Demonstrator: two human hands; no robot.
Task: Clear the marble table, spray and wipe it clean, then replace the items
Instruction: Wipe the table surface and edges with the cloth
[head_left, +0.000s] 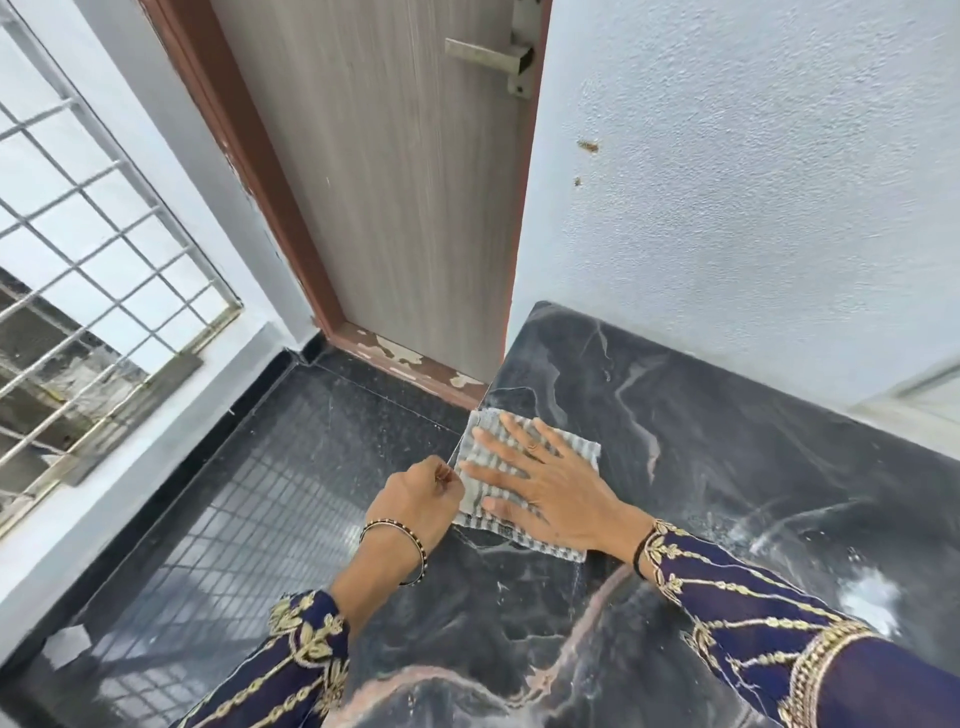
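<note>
Flat and wide open, the right hand (540, 483) lies on top of a striped grey and white cloth (519, 480), with its fingers spread out and pointing to the far left. That hand presses the cloth down on the dark marble table (727, 441), close to the table's left edge. The cloth sticks out from under the hand on the far side and the near side, and its left side hangs a little past the table edge. The left hand (415, 499) is just beside the cloth on the left, curled up tight, and its fingertips seem to pinch the cloth's left edge, though this part is small and hard to see. Both arms wear dark blue sleeves (779, 623) with gold stitching, and the left wrist has a thin bangle (400, 545). The table shows pale veins, and some white smears on the right side. A grey wooden door (389, 182) stands on the far side, and a window with white bars (88, 249) is on the left.
</note>
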